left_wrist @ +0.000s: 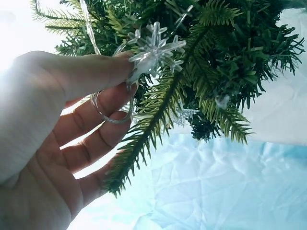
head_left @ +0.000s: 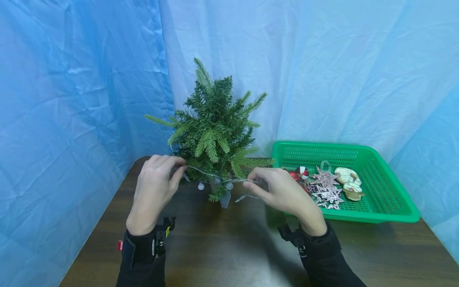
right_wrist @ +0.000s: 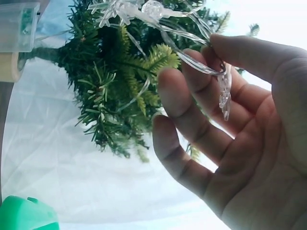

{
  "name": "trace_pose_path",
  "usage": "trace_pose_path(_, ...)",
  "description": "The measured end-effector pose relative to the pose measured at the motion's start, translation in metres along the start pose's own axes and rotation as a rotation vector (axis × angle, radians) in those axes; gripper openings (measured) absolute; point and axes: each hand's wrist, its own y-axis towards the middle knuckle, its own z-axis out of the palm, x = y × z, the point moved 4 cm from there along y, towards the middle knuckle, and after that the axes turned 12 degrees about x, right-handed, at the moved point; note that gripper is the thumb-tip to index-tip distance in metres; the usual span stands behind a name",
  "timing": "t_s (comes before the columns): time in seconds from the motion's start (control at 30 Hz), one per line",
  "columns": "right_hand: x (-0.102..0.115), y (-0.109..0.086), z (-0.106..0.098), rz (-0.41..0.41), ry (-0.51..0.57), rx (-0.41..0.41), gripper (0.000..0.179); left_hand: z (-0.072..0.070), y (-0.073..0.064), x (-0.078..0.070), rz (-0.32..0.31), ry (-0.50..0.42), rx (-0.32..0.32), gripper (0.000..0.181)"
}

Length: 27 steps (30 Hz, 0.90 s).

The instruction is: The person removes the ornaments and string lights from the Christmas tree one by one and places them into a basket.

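Note:
A small artificial Christmas tree stands on the brown table in the head view. Across its lower front runs a clear string of lights. My left hand pinches the string between thumb and forefinger at the tree's left side; a clear snowflake light sits by the fingertips in the left wrist view. On the tree's right, my right hand pinches looped wire of the same string, its other fingers loosely bent. A clear pointed light dangles beneath that thumb.
To the right is a green plastic basket, close to my right hand. It holds glittery star ornaments, a red and white ball and other decorations. Blue fabric hangs behind the table and at its sides.

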Motion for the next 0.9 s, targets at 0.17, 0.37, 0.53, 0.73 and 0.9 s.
trace_pose_path(0.17, 0.003, 0.001, 0.002, -0.047, 0.014, 0.034, 0.009, -0.004, -0.003, 0.003, 0.029, 0.007, 0.002, 0.013)
trace_pose_path(0.37, 0.005, 0.004, 0.006, -0.09, 0.048, 0.107, 0.01, -0.008, -0.007, 0.008, 0.064, 0.006, 0.01, 0.016)
trace_pose_path(0.53, 0.006, 0.004, 0.009, -0.108, 0.05, 0.135, 0.01, -0.008, -0.009, 0.011, 0.027, 0.001, 0.062, 0.013)
trace_pose_path(0.73, 0.003, 0.006, 0.014, -0.099, -0.002, 0.151, 0.009, -0.006, -0.011, 0.013, -0.026, 0.024, 0.169, 0.012)
trace_pose_path(0.9, 0.004, 0.008, 0.016, -0.116, -0.009, 0.151, 0.01, -0.008, -0.012, 0.014, -0.009, -0.008, 0.153, 0.012)
